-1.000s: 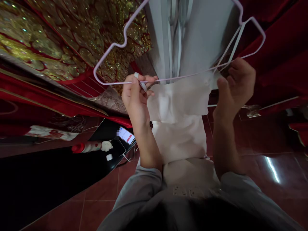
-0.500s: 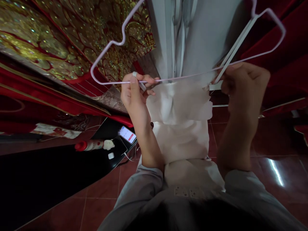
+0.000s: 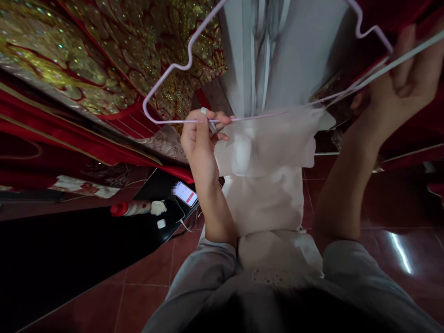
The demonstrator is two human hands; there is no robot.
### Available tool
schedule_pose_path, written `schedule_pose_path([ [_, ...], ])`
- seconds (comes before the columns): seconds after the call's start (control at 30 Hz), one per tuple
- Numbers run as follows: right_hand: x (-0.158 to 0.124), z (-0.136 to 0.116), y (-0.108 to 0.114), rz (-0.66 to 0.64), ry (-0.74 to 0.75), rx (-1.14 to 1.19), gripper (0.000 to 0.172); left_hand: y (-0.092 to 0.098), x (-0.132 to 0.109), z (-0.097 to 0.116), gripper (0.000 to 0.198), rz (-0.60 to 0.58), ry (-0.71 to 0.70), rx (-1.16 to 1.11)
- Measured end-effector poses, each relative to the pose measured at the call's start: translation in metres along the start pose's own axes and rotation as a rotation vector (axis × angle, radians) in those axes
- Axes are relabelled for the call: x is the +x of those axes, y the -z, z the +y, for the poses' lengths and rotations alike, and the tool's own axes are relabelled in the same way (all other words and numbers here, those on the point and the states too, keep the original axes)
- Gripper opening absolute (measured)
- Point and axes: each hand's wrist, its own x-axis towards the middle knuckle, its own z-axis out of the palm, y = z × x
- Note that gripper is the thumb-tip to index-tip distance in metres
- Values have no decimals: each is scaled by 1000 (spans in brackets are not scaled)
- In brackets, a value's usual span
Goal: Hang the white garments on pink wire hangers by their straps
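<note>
A thin pale-lilac hanger [image 3: 189,48] is held out in front of me, its hook beyond the top edge. My left hand [image 3: 204,134] is closed on the left part of its lower bar, and a white band shows between the fingers. Hanging below the bar is a white garment [image 3: 267,152], its kind unclear. My right hand [image 3: 398,88], raised at the hanger's right end, has a white strap [image 3: 409,54] drawn taut across its fingers. That strap runs from the garment's top right corner past the hanger's end; the fingertips are partly blurred.
Red and gold sequinned clothes [image 3: 104,60] hang at left, dark red cloth [image 3: 412,125] at right. A black tabletop [image 3: 86,249] holds a phone [image 3: 186,193], a red-capped bottle [image 3: 130,209] and a small white case [image 3: 161,224]. Pale grey cloth [image 3: 294,46] hangs ahead.
My right hand has moved up and to the right, pulling the strap outward past the hanger's end. The hanger has tilted and shifted slightly. My left hand keeps its hold on the bar.
</note>
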Motion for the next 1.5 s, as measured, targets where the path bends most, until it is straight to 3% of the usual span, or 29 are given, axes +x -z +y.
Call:
schedule_pose_path([
  [0.13,-27,3,-2,33,6,-37,56,-1,0,0,23,5,19,8],
  [0.27,-43,15,3,183,190,-47,44,-7,-3,-6,22,8,13,-7],
  [0.33,-46,23,1,109,262,-78,41,-10,-6,-8,22,-4,8,-42],
  [0.43,-51,33,-9,-35,245,-173,51,-7,-9,-10,14,23,6,-26],
  [0.47,-54,36,-12,-34,234,-192,54,-3,-9,-11,9,65,-18,-6],
  [0.6,-62,43,-22,-14,211,-259,53,25,-3,-12,33,394,-297,123],
  [0.67,-63,44,-22,-14,225,-266,52,40,5,-11,33,493,-423,175],
  [0.83,-62,44,-18,-23,223,-277,50,61,30,-1,9,295,-445,180],
  [0.97,-64,47,-16,-10,257,-297,52,73,39,2,18,200,-376,195],
  [1.13,-65,50,-15,-16,248,-262,49,84,36,-7,18,285,-389,140],
  [1.23,-63,52,-15,-14,261,-229,49,77,41,-3,15,214,-342,169],
  [1.37,-62,56,-16,-33,286,-229,51,50,59,23,36,92,-187,284],
  [1.5,-63,57,-18,-18,294,-244,51,32,72,49,18,-123,-233,527],
])
